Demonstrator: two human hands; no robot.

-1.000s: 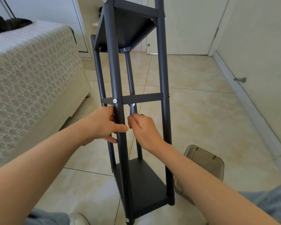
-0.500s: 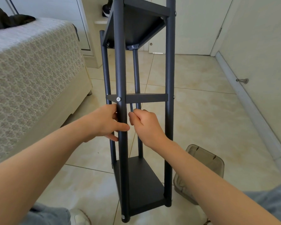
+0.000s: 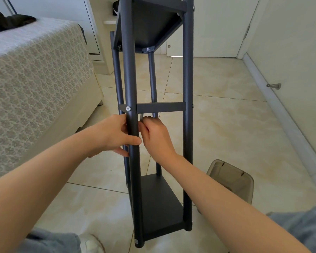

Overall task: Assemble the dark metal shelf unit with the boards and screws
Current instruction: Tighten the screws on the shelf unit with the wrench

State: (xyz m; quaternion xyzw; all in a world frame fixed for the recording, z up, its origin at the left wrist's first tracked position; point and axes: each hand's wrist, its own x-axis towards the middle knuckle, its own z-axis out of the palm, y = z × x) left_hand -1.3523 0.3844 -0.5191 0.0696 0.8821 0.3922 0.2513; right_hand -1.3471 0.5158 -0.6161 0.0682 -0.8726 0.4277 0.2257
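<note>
The dark metal shelf unit [image 3: 187, 143] stands on the floor in front of me, with a board at the top, a board [image 3: 161, 201] at the bottom and a crossbar [image 3: 161, 107] at mid height. My left hand [image 3: 113, 136] grips the near left post [image 3: 132, 161] just under the crossbar. My right hand [image 3: 156, 137] reaches between the posts and holds a small silver wrench [image 3: 141, 117], whose tip goes up behind the crossbar. A silver screw head [image 3: 128, 108] shows on the post at crossbar level.
A bed [image 3: 35, 79] with a patterned cover stands close on the left. A smoky translucent plastic bin [image 3: 232, 181] sits on the tile floor to the right of the shelf. A wall with a doorstop [image 3: 274, 86] runs along the right; doors are behind.
The shelf has shifted right and stands straighter in view. My right hand has moved the wrench up, so its head is now hidden behind the crossbar. My left hand keeps its grip.
</note>
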